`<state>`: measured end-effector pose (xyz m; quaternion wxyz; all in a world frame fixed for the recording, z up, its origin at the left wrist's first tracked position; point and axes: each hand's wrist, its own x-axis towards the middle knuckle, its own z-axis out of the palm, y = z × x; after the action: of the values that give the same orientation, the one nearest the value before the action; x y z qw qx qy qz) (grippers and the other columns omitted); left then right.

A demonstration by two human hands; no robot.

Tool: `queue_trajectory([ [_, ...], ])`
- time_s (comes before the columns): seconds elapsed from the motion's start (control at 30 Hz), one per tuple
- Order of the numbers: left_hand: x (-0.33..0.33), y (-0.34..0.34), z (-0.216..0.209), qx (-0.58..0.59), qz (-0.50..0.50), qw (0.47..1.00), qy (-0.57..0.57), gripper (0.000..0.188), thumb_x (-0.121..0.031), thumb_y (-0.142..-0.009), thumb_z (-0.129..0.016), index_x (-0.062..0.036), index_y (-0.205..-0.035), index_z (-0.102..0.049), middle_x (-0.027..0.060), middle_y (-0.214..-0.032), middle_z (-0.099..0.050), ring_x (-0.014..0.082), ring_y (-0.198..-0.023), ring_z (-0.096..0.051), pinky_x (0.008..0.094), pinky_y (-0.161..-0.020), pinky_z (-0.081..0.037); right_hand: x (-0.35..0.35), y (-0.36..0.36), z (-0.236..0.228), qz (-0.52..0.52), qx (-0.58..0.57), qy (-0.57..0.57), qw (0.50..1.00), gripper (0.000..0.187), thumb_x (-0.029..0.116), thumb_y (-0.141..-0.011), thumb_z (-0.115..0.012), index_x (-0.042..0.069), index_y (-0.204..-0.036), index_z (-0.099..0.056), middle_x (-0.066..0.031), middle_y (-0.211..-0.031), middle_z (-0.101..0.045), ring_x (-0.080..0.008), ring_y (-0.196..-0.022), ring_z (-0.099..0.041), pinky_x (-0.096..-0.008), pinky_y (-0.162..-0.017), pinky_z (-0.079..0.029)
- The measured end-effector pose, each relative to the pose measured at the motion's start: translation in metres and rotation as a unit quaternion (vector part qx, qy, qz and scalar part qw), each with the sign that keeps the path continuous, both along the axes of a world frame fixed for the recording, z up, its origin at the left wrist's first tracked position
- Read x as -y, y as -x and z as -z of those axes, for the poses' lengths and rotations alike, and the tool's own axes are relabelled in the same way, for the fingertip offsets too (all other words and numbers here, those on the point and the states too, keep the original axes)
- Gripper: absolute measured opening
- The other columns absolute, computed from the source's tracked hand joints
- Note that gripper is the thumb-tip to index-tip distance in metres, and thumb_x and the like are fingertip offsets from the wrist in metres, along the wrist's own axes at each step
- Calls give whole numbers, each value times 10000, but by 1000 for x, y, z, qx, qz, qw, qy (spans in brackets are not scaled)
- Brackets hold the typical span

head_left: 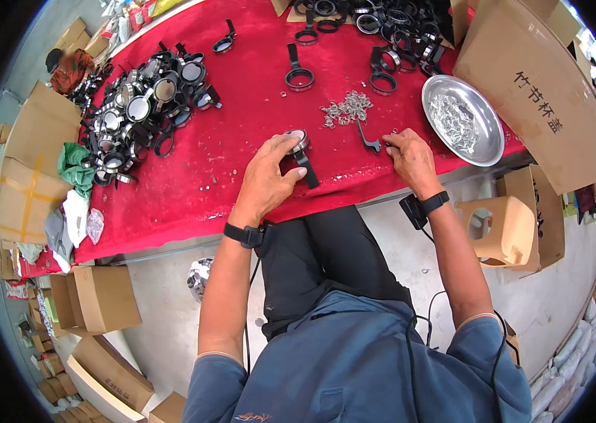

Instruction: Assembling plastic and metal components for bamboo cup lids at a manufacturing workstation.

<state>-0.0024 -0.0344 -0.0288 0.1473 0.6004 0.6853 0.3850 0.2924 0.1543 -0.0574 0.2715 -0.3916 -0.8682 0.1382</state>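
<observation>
While seated at a red-cloth-covered worktop (241,141), a person works among parts, a large brown cardboard box flap (530,92) lying at the far right corner. At the left sits a heap of black ring-shaped clamps with silvery discs (139,106); a second heap of black rings (389,28) lies at the far edge. Beside the flap stands a round shiny metal dish (461,120) of small silvery pieces. The left hand (269,176) has its grip clamped on a black-handled ring with a round silver face (300,149), near the worktop's front edge. The right hand (409,156) pinches something too small to tell, beside a loose black handle (368,139) and a scatter of small silver rings (347,109).
</observation>
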Motion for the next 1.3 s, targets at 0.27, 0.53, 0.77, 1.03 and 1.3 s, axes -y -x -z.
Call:
queue_trajectory([
  [0.27, 1, -2, -2, -9, 1, 1000, -6, 651, -112, -879, -862, -49, -1498, -674, 225, -1570, -621, 406, -1481, -575, 450, -1256, -456, -19, 6, -3, -32, 81, -83, 993, 66, 67, -979, -707, 70, -1029, -751, -173, -983, -679, -413, -924, -721, -532, -785, -576],
  [0.53, -3, -3, 0, 2, 8, 1000, 6, 636, -165, -887, -860, -70, -1489, -678, 201, -1583, -611, 408, -1501, -546, 471, -1255, -452, -60, 13, -24, 73, -176, 282, 940, 187, 100, -1075, -672, -13, -1206, -744, -107, -965, -799, -167, -792, -750, -336, -669, -575],
  [0.77, 0, -3, -3, 5, -1, 1000, 9, 667, -114, -878, -851, -77, -1518, -667, 214, -1577, -621, 400, -1502, -555, 457, -1274, -438, -53, 19, -50, 45, -231, 397, 887, 215, 95, -1064, -711, -55, -1215, -729, -99, -1003, -773, -111, -790, -705, -254, -620, -543],
  [1.03, -9, 7, 1, -11, 8, 1000, -6, 644, -118, -887, -845, -80, -1505, -670, 207, -1524, -649, 401, -1448, -591, 458, -1236, -467, -24, 25, -49, -37, -341, 503, 793, 278, 20, -1077, -665, -28, -1346, -716, -58, -1076, -733, -125, -872, -720, -249, -689, -579],
  [1.3, -18, 4, -5, -59, 24, 998, -12, 591, -142, -915, -833, -35, -1474, -672, 213, -1475, -665, 403, -1363, -640, 458, -1172, -516, 37, 82, -33, -48, -361, 500, 786, 253, 78, -1109, -666, -77, -1308, -683, -184, -1129, -792, -234, -937, -824, -284, -686, -645],
])
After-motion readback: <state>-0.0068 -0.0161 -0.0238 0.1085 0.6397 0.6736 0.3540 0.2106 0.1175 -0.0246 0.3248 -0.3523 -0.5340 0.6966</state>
